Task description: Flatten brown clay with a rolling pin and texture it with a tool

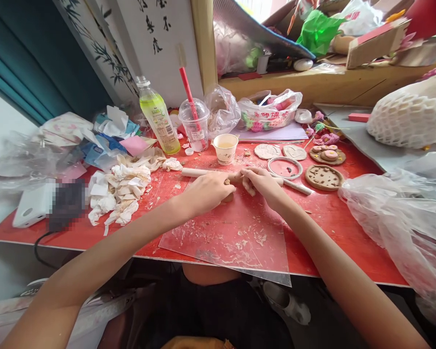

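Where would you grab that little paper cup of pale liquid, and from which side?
Probably around the middle of its wall, coming from the right: the paper cup stands upright and open-topped, narrowing downward, with the plastic cup close on its left.

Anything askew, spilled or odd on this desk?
Mostly mess. The clear sheet sits skewed, one corner overhanging the front edge of the red table. Pale crumbs litter it. Crumpled, stained tissues are heaped at left. No liquid spill visible.
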`<state>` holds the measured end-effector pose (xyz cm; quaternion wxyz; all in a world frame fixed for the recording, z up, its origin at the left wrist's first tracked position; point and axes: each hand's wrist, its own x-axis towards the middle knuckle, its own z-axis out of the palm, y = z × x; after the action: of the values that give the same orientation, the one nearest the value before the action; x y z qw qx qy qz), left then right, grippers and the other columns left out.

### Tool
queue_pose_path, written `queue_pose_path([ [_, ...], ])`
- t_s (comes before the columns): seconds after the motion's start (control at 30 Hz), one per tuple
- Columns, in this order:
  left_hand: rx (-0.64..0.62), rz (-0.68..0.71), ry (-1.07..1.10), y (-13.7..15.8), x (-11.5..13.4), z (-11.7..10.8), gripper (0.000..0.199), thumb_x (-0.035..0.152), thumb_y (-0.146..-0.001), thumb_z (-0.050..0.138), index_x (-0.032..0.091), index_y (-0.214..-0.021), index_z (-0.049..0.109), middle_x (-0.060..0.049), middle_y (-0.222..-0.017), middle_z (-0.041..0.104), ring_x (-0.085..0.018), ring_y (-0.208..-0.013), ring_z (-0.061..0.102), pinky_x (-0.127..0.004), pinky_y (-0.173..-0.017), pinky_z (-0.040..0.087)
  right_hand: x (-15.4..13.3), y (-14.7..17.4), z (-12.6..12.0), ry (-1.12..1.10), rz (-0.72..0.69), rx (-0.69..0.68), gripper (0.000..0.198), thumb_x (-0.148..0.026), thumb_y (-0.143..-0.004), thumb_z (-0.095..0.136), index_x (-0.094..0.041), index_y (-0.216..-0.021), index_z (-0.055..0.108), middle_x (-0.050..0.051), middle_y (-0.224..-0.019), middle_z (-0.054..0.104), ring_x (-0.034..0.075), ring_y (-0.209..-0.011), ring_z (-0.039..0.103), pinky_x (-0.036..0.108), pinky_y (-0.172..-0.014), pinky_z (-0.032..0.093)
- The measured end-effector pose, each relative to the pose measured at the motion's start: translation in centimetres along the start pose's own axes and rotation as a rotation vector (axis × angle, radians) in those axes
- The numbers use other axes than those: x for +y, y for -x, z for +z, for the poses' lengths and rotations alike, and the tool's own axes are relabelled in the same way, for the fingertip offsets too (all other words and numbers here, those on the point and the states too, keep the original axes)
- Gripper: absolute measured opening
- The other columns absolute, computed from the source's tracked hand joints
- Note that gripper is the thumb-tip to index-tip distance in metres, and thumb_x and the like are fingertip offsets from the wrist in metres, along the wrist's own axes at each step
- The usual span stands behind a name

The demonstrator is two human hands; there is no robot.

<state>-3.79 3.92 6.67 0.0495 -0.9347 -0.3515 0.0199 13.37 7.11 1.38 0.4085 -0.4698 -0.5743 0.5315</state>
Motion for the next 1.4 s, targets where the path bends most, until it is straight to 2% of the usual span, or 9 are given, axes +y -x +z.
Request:
queue_pose_path([
  [0.2, 0.040, 0.012, -0.175, 2.0, 0.5, 0.7, 0.025, 0.014, -0.090, 0.039, 0.012, -0.086, 0.063, -0.010, -0.085, 0.061, -0.021, -0.081, 0.055, -0.032, -0.069, 0.042, 0.1, -0.1, 0.1, -0.001, -0.003, -0.003, 0.022, -0.021, -0.089, 0.040, -0.016, -0.072, 0.054, -0.005, -0.043, 0.045, 0.006, -0.033, 0.035, 0.021, -0.038, 0.026],
  [0.37, 0.102, -0.045, 0.099, 2.3, -0.9, -0.1, 0.029, 0.014, -0.088, 0.045, 0.016, -0.116, 0.055, -0.007, -0.098, 0.065, -0.017, -0.086, 0.059, -0.028, -0.074, 0.045, -0.1, 0.1, 0.2, 0.018, -0.019, 0.002, 0.022, -0.021, -0.088, 0.042, -0.016, -0.070, 0.052, -0.005, -0.044, 0.045, 0.006, -0.034, 0.035, 0.021, -0.039, 0.026],
  [0.53, 0.170, -0.082, 0.149, 2.1, -1.3, 0.3, 0.020, 0.020, -0.089, 0.045, 0.014, -0.099, 0.062, -0.007, -0.096, 0.067, -0.017, -0.088, 0.061, -0.030, -0.079, 0.046, -0.1, 0.0, 0.1, 0.007, 0.004, 0.000, 0.022, -0.020, -0.089, 0.041, -0.016, -0.072, 0.054, -0.005, -0.043, 0.045, 0.006, -0.033, 0.035, 0.021, -0.038, 0.023],
  [0.7, 0.243, -0.121, 0.113, 1.3, -1.6, -0.4, 0.023, 0.019, -0.089, 0.043, 0.013, -0.103, 0.059, -0.009, -0.094, 0.066, -0.018, -0.087, 0.060, -0.029, -0.078, 0.046, 0.0, -0.2, 0.1, 0.015, 0.001, 0.002, 0.022, -0.019, -0.088, 0.042, -0.017, -0.068, 0.051, -0.005, -0.041, 0.045, 0.006, -0.033, 0.035, 0.021, -0.038, 0.024],
  [0.83, 0.189, -0.067, 0.149, 0.7, -1.5, -0.7, 0.027, 0.012, -0.088, 0.042, 0.013, -0.112, 0.055, -0.008, -0.099, 0.065, -0.017, -0.091, 0.060, -0.028, -0.077, 0.046, -0.1, -0.1, 0.2, 0.020, -0.005, 0.000, 0.024, -0.019, -0.089, 0.041, -0.017, -0.066, 0.050, -0.006, -0.041, 0.044, 0.006, -0.033, 0.035, 0.021, -0.038, 0.024],
  [0.97, 0.142, 0.056, 0.250, 1.0, -1.1, 0.1, 0.023, 0.009, -0.091, 0.037, 0.013, -0.103, 0.056, -0.008, -0.101, 0.063, -0.014, -0.093, 0.058, -0.028, -0.084, 0.046, -0.1, -0.1, 0.1, 0.017, -0.016, -0.013, 0.024, -0.020, -0.089, 0.041, -0.017, -0.066, 0.049, -0.005, -0.042, 0.045, 0.005, -0.033, 0.035, 0.021, -0.038, 0.023],
  [1.07, 0.230, 0.114, 0.281, 1.8, -0.7, 1.1, 0.020, 0.012, -0.093, 0.036, 0.012, -0.101, 0.054, -0.009, -0.104, 0.061, -0.015, -0.100, 0.055, -0.031, -0.091, 0.044, 0.0, -0.1, 0.1, 0.021, -0.018, -0.012, 0.024, -0.020, -0.089, 0.040, -0.017, -0.068, 0.051, -0.005, -0.042, 0.044, 0.006, -0.033, 0.035, 0.021, -0.038, 0.024],
  [1.2, 0.297, 0.113, 0.224, 2.8, -0.7, 2.3, 0.019, 0.021, -0.093, 0.041, 0.012, -0.106, 0.053, -0.009, -0.106, 0.062, -0.016, -0.098, 0.057, -0.029, -0.086, 0.048, -0.1, -0.1, 0.0, 0.022, 0.000, -0.005, 0.023, -0.020, -0.089, 0.040, -0.016, -0.070, 0.053, -0.005, -0.044, 0.045, 0.006, -0.033, 0.036, 0.021, -0.038, 0.024],
  [1.4, 0.400, 0.077, 0.054, 3.4, -1.4, 3.4, 0.031, 0.010, -0.091, 0.040, 0.014, -0.119, 0.052, -0.007, -0.121, 0.061, -0.018, -0.106, 0.060, -0.033, -0.090, 0.050, -0.4, 0.1, 0.1, 0.024, 0.005, -0.005, 0.023, -0.019, -0.089, 0.040, -0.016, -0.070, 0.051, -0.006, -0.044, 0.045, 0.005, -0.034, 0.036, 0.020, -0.039, 0.025],
])
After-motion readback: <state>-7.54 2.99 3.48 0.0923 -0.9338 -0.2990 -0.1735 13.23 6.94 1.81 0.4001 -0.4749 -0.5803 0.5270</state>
